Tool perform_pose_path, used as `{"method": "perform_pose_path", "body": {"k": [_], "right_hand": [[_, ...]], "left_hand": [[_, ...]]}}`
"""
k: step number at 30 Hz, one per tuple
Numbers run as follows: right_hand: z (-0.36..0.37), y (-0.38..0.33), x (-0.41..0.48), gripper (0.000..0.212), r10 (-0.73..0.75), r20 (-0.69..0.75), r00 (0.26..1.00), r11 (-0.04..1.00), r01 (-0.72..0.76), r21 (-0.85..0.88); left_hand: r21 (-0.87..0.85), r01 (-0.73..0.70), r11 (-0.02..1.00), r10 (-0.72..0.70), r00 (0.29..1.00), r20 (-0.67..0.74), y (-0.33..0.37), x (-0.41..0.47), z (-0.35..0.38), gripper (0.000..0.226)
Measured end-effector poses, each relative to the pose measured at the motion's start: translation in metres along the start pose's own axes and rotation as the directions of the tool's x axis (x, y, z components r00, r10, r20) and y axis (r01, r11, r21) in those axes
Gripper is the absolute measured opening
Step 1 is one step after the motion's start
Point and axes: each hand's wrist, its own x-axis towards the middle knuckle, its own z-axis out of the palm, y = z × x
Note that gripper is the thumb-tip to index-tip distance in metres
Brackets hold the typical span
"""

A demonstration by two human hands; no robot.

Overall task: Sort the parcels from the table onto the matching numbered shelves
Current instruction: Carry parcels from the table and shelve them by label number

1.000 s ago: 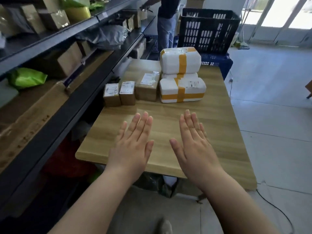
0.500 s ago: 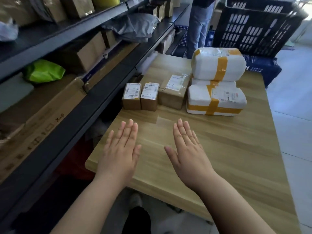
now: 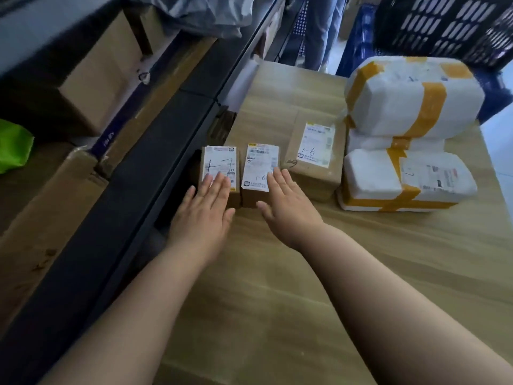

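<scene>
The counter [image 3: 277, 287] runs with its left edge tight against the dark shelf rail [image 3: 125, 195]. Its right edge passes close beside the white parcels [image 3: 413, 98], and past that edge is pale floor. From the near faces of the boxes towards the viewer the wood shows bare, crossed only by the two forearms. A strip of bare wood also lies behind the boxes, up to the far edge.

Three brown boxes stand in a row. The 1-7 box [image 3: 219, 168] is at the left edge, just beside the rail. The small 1-6 box [image 3: 259, 168] stands against its right side. The large 1-6 box [image 3: 313, 154] comes next, with a narrow gap between them. The white parcels, bound in orange tape, are stacked just right of it: two thick ones, with what looks like a thin third between.

The left hand [image 3: 205, 209] is flat with straight fingers held together, its tips over the near end of the 1-7 box's label. The right hand [image 3: 288, 207] is flat in the same way, its tips at the near right corner of the small 1-6 box, by the gap. Whether either hand touches the cardboard I cannot tell.

On the shelves are two cartons [image 3: 97, 79], one green bag [image 3: 14, 145] and one grey bag [image 3: 194, 15]. Beyond the far edge one black crate [image 3: 444, 23] sits on one blue crate [image 3: 355, 45], and a person's legs [image 3: 322, 23] stand to their left.
</scene>
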Motion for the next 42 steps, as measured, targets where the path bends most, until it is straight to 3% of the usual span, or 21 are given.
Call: {"method": "perform_pose_path", "body": {"k": [5,8,15,31,37,40,42], "right_hand": [[0.025,-0.002,0.065,0.077,-0.025,0.006,1.000,0.995,0.026,-0.098],[0.041,-0.001,0.076,0.070,-0.001,0.061,0.998,0.991,0.009,-0.137],[0.038,0.004,0.065,0.064,-0.085,0.085,0.993,0.971,0.101,-0.216],[0.063,0.026,-0.103,0.063,-0.199,0.214,0.956,0.936,0.251,-0.249],[0.077,0.048,-0.169,0.063,-0.217,0.223,0.950,0.934,0.269,-0.234],[0.086,0.055,-0.190,0.062,-0.243,0.113,0.964,0.957,0.257,-0.134],[0.084,0.057,-0.195,0.061,-0.244,0.085,0.966,0.966,0.250,-0.063]], "left_hand": [[-0.035,0.067,0.997,-0.062,0.990,0.128,-0.013,0.068,0.032,0.058],[-0.043,0.104,0.994,-0.094,0.975,0.203,-0.017,0.082,0.049,0.061],[-0.070,0.061,0.996,-0.044,0.975,0.219,-0.025,0.069,0.050,0.060],[-0.097,0.100,0.990,-0.059,0.932,0.359,0.041,-0.095,0.060,0.060],[-0.040,0.049,0.998,-0.033,0.944,0.329,0.073,-0.155,0.075,0.061],[-0.273,0.108,0.956,-0.047,0.974,0.221,0.076,-0.168,0.074,0.059],[-0.493,0.214,0.843,-0.190,0.977,0.100,0.073,-0.169,0.069,0.055]]}}
